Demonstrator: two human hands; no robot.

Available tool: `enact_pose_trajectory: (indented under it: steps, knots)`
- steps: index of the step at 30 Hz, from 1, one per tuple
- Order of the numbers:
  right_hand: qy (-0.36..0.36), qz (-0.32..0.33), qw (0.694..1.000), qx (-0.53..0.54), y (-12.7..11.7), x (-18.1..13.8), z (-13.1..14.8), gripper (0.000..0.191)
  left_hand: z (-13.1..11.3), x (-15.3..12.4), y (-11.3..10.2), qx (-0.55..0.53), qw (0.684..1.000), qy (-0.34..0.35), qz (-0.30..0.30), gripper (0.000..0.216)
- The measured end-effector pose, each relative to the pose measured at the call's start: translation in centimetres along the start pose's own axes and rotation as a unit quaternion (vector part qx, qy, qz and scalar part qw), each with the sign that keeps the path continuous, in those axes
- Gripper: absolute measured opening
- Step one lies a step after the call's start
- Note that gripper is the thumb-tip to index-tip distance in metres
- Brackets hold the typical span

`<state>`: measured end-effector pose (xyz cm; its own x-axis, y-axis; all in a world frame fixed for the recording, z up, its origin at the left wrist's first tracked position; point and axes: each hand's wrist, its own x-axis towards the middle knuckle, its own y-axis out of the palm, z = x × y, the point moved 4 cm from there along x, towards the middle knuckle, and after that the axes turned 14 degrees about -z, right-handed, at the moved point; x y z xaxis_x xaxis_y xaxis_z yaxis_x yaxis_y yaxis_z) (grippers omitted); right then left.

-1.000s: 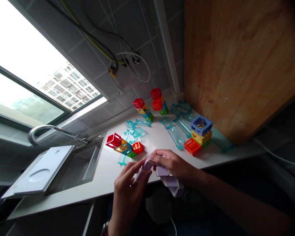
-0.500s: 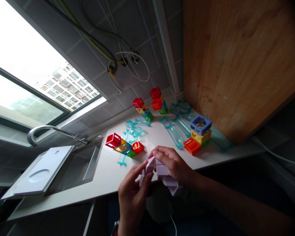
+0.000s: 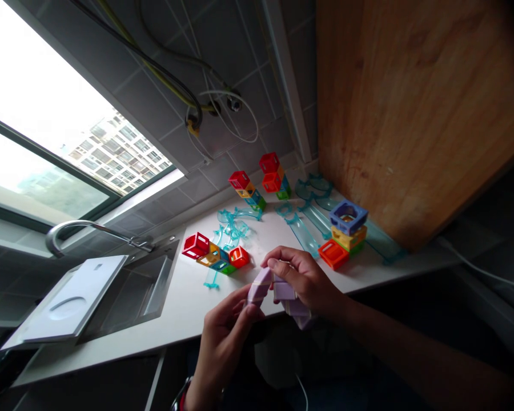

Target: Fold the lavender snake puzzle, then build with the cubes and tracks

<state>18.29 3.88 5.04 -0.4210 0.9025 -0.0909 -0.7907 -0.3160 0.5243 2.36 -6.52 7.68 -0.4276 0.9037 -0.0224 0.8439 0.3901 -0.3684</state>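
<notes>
Both of my hands hold a pale purple folding piece made of linked square tiles, just above the front edge of the white countertop. My left hand pinches its left end from below. My right hand curls over its right part, and more purple tiles hang under that palm. Just beyond my fingers lies a low cluster of red, orange and green cubes with a teal clear track piece.
Farther back stand two small cube stacks, several teal track pieces and a blue, yellow and orange stack. A wooden board leans at the right. A sink with a tap and a white tray lies at the left.
My hands have drawn closer together and the purple tiles have folded up more compactly between them. My left hand's grip has shifted up to the piece's left end.
</notes>
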Motion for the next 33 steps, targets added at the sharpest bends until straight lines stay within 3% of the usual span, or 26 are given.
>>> enact_pose_trajectory:
  steps: [3, 8, 18, 25, 33]
  knots:
    - [0.006, 0.051, 0.998, -0.032, -0.3, 0.2, 0.3, 0.035, 0.4, 0.1, 0.1, -0.048, 0.995, -0.083, 0.039, 0.045]
    - [-0.031, 0.148, 0.980, -0.129, -0.6, 0.5, 0.4, 0.036, 0.8, 0.2, 1.3, -0.131, 0.975, -0.175, 0.044, 0.040]
    - [0.003, 0.098, 0.991, -0.095, -0.3, 0.7, -0.1, 0.037, 1.1, 0.5, 1.3, -0.152, 0.967, -0.200, 0.034, 0.035]
    - [0.004, 0.107, 0.989, -0.101, -0.3, 0.7, -0.5, 0.037, 1.8, 0.4, 1.0, -0.139, 0.966, -0.216, 0.033, 0.032]
    - [0.029, 0.107, 0.990, -0.084, -0.2, 0.7, -0.7, 0.040, 0.3, 0.2, 0.6, -0.102, 0.974, -0.203, 0.003, 0.035]
